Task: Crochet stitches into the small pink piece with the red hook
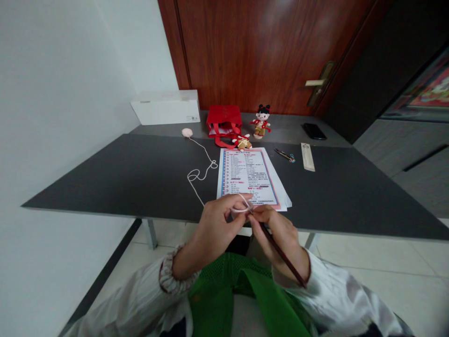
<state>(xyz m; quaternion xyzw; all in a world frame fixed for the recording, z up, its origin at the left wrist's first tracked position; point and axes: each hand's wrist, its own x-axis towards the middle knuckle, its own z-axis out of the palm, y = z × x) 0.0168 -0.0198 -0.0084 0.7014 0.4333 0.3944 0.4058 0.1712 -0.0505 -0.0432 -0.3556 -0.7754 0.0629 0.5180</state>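
My left hand (218,223) is closed on pale pink yarn (242,210), which loops around its fingers near the thumb tip. In my right hand (277,230) is a crochet hook with a dark brown handle (283,256), gripped like a pen and slanting back toward my wrist. The hook's tip meets the yarn between both hands, though the fingers partly hide it. From my left hand the strand runs in loose curls across the table to a small yarn ball (187,133). Printed pattern sheets (249,173) lie flat just beyond my hands.
A red gift bag (224,122), a standing crocheted doll (261,122) and a smaller doll piece (242,142) sit at the back. Small scissors (285,155), a pale packet (307,157) and a black phone (315,131) lie right. A white box (166,108) stands by the wall.
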